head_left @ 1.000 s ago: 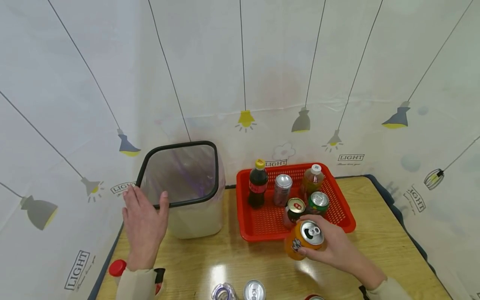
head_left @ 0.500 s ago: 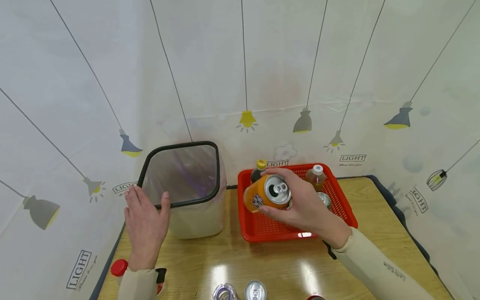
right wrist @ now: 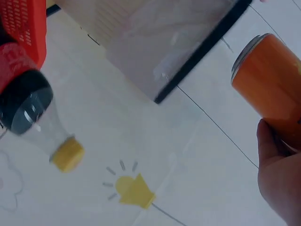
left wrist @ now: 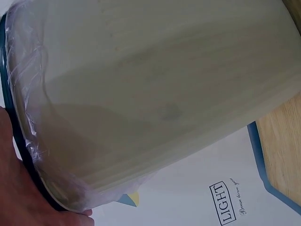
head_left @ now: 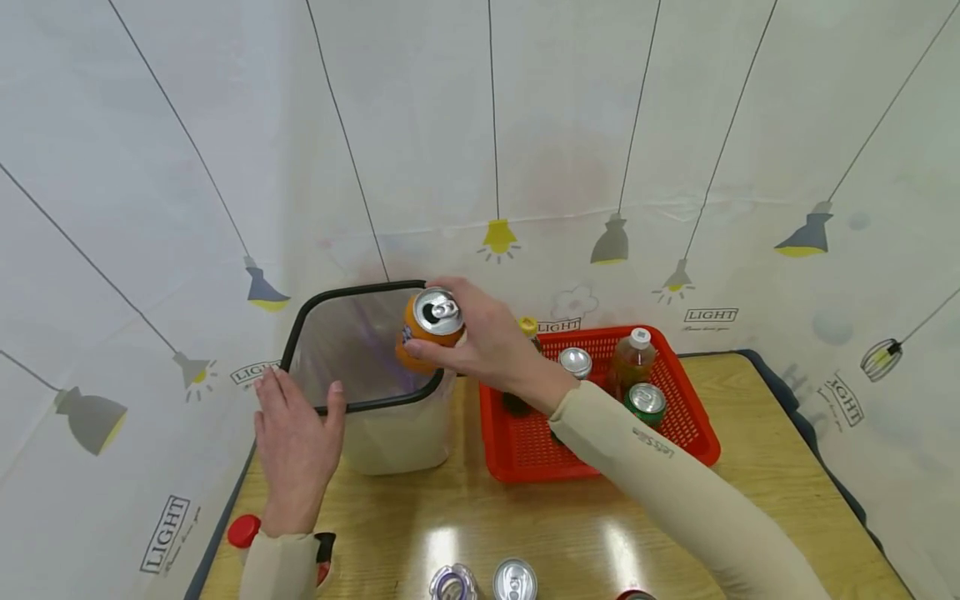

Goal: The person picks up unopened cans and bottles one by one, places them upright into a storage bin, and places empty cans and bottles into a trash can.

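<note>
My right hand (head_left: 487,337) grips an orange soda can (head_left: 433,332) above the right side of the bin's mouth. The can's silver top has an open tab hole, and its orange side also shows in the right wrist view, with fingers (right wrist: 268,146) against it. A pale bin (head_left: 393,437) with a black rim and a thin clear liner (left wrist: 33,117) stands at the left. On its near left rim rests my left hand (head_left: 300,446), fingers straight and thumb apart.
Right of the bin, a red basket (head_left: 525,475) holds a yellow-capped cola bottle (right wrist: 28,99), a white-capped bottle (head_left: 633,362), a silver can (head_left: 575,362) and a green can (head_left: 646,402). Near the front edge are a crinkled clear bottle (head_left: 452,583), another can (head_left: 514,580) and a red-capped bottle (head_left: 243,531).
My right hand has lifted the orange can from in front of the basket, carrying it left across the basket and over the bin. My left hand has stayed at the bin's rim.
</note>
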Tool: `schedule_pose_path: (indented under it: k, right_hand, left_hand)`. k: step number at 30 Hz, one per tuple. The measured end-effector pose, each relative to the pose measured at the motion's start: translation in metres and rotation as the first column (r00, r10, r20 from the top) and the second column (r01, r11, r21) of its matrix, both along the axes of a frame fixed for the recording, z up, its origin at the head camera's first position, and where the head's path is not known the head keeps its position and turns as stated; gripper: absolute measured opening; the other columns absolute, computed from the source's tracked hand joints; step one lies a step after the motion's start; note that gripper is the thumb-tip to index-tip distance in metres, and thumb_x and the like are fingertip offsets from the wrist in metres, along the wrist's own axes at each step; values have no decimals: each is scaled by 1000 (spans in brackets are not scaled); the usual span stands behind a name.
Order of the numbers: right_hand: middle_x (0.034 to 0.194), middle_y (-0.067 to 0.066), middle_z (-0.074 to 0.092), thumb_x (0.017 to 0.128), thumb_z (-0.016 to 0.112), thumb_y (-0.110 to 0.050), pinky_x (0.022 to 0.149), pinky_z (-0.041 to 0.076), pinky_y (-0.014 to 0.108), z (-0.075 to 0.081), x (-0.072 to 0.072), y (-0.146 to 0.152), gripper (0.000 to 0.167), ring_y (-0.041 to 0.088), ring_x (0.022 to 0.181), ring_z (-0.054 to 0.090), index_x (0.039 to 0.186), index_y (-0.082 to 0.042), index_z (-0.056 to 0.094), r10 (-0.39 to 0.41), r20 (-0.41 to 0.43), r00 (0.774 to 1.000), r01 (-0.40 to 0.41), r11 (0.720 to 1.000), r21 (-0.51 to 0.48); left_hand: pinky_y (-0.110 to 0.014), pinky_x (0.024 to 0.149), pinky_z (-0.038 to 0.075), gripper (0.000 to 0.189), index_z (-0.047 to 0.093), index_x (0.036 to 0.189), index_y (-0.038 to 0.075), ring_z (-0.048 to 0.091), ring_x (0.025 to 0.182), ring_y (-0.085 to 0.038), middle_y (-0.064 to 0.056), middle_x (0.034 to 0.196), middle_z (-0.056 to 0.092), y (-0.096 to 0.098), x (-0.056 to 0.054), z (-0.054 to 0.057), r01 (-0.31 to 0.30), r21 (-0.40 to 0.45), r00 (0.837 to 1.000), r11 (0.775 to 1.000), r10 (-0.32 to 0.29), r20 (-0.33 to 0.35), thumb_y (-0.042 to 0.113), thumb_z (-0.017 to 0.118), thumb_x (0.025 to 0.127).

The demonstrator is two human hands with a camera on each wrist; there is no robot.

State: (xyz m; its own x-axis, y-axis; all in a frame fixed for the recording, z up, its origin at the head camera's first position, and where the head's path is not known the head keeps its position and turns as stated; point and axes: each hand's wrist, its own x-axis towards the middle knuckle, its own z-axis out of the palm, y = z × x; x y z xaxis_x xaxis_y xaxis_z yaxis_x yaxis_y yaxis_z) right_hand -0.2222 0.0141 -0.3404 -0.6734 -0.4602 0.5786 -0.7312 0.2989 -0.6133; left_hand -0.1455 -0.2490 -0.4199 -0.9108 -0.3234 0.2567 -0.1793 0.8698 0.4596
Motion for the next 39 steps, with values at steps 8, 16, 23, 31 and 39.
schedule_pose_path:
  k: [8, 16, 23, 31, 39]
  right_hand:
    - [131, 8, 58, 89, 83, -36, 96, 53, 26, -25, -23, -42, 71, 17, 114, 60, 142, -5, 47, -27, 130, 991, 10, 992, 126]
    - [137, 9, 58, 89, 82, -42, 102, 52, 32, -44, -33, -56, 78, 19, 118, 60, 146, -5, 46, -95, 158, 983, 39, 944, 328]
    - [148, 9, 55, 85, 82, -53, 105, 51, 38, -48, -34, -61, 93, 23, 127, 60, 154, -8, 41, -132, 200, 971, 41, 915, 402]
    - [161, 6, 44, 92, 71, -59, 113, 43, 46, -46, -29, -46, 88, 25, 143, 47, 159, -12, 38, -76, 256, 964, -22, 933, 358]
    - [161, 1, 44, 97, 67, -55, 117, 38, 45, -21, -7, -1, 78, 24, 145, 44, 158, -14, 40, -28, 226, 974, -37, 959, 282]
  left_hand:
    - [-66, 120, 17, 88, 12, 160, -12, 9, 156, -47, -31, 168, 8, 1, -3, 1, -8, -14, 1000, 1000, 8, 8, 50, 44, 107]
    - [-67, 119, 20, 88, 14, 159, -13, 10, 155, -47, -32, 168, 10, 0, -3, 0, -5, -22, 1000, 1000, 4, -12, 50, 44, 106]
    - [-66, 120, 20, 89, 15, 159, -13, 11, 155, -47, -31, 168, 10, -1, -2, -2, -8, -20, 1000, 1000, 8, -21, 52, 44, 106]
    - [-66, 119, 21, 89, 16, 158, -14, 12, 155, -48, -32, 167, 12, 0, -1, -1, -8, -15, 1000, 1000, 8, -31, 52, 45, 106]
    - [-66, 119, 22, 90, 16, 157, -16, 15, 153, -50, -34, 165, 14, -2, -2, -1, -5, -16, 999, 1000, 5, -36, 53, 43, 106]
